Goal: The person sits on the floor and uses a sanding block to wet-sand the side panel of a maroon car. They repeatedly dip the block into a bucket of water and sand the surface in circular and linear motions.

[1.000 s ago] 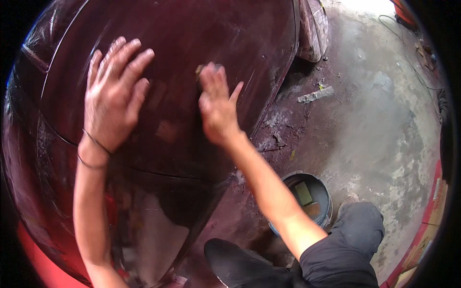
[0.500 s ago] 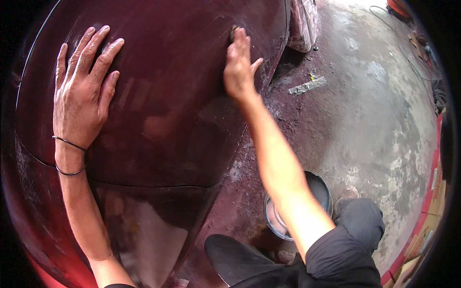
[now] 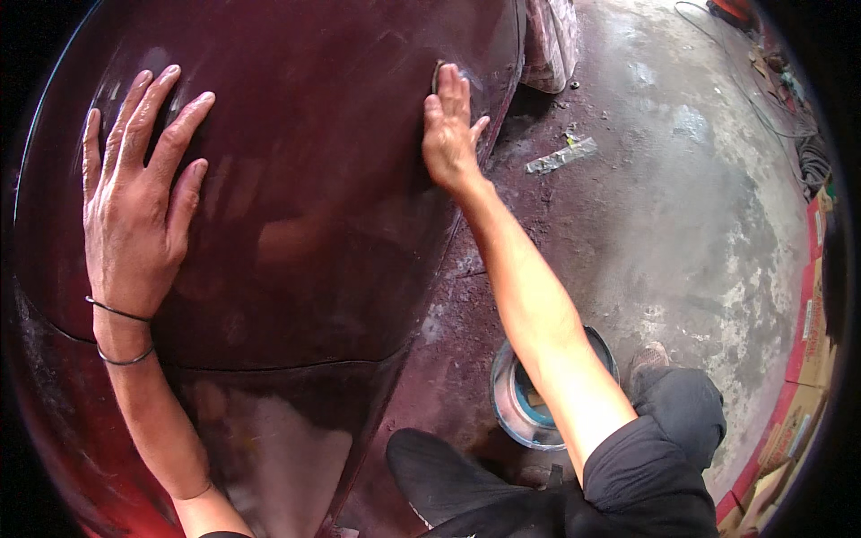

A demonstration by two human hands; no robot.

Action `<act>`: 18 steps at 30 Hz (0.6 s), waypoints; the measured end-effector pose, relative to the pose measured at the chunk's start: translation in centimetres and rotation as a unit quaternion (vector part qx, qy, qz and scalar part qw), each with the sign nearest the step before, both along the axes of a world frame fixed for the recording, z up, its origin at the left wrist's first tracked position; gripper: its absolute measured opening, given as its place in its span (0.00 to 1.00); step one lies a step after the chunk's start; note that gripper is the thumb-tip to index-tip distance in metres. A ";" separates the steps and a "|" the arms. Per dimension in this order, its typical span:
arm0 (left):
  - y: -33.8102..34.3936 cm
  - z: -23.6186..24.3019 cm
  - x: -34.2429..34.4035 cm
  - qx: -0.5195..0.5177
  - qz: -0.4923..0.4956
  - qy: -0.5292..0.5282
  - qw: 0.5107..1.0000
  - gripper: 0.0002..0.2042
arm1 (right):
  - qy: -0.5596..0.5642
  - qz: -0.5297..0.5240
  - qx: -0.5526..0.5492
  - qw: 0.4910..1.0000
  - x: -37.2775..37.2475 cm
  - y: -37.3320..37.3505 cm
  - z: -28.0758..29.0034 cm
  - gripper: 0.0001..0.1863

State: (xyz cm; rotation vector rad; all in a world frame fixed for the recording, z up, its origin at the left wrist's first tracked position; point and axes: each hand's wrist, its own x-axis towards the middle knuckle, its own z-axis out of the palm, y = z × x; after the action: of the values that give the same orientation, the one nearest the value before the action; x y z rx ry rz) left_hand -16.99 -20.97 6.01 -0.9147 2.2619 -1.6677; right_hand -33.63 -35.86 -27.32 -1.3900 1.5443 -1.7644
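Observation:
A glossy dark maroon car body panel (image 3: 296,296) curves across the left and middle, with a seam along its lower part. My left hand (image 3: 134,206) lies flat on it at the left, fingers spread, nothing held; two thin dark bands circle that wrist. Near the panel's right edge, my right hand (image 3: 450,134) presses with its fingers together and thumb out to the side. Under those fingers is a thin dark pad (image 3: 437,77); only its edge shows, so its exact kind is hidden.
A bucket (image 3: 529,421) stands on the floor, partly behind my right forearm. On the concrete floor (image 3: 664,197), with reddish dust by the car, lies a strip of silvery tape (image 3: 561,155). Cardboard boxes (image 3: 812,341) line the far right, near coiled cable (image 3: 813,166).
My right hand has shifted slightly down along the panel, the pad still under its fingers. The left hand keeps its flat pose; the whole view has shifted a little.

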 end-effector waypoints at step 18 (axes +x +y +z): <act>0.1 0.6 0.8 -0.022 -0.016 -0.035 0.999 0.22 | -0.065 0.008 -0.014 0.998 4.7 3.6 -0.8 0.35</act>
State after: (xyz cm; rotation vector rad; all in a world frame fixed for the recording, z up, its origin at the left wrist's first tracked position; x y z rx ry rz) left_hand -16.19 -20.90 6.65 -0.8203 2.2146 -1.7405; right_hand -28.90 -32.27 -28.17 -1.2706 1.4423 -1.8342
